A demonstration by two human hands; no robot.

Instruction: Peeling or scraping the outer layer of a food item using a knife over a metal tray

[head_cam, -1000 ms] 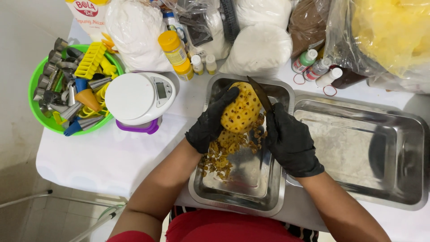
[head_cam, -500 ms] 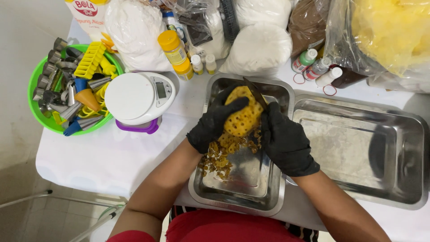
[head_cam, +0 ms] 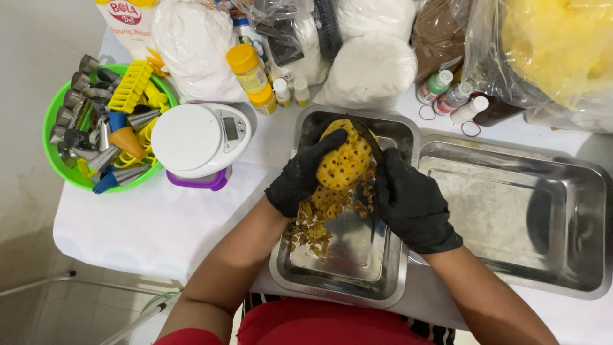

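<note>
Gripping a peeled pineapple (head_cam: 345, 160) over a steel tray (head_cam: 345, 268), the left hand (head_cam: 300, 176) (black-gloved) wraps its side; the right hand (head_cam: 412, 204) clenches a knife (head_cam: 369, 137) against it, peelings (head_cam: 313, 223) below.

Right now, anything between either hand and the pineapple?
Nothing visible. The left hand grips the pineapple directly over the steel tray; the right hand holds a knife against its far side.

A white-clothed table (head_cam: 159, 223) carries two steel trays: one (head_cam: 338, 268) under the gloved fingers (head_cam: 319, 153), another (head_cam: 511, 217) right of them; a white kitchen scale (head_cam: 198, 140) and green bowl (head_cam: 54, 121) sit left.
</note>
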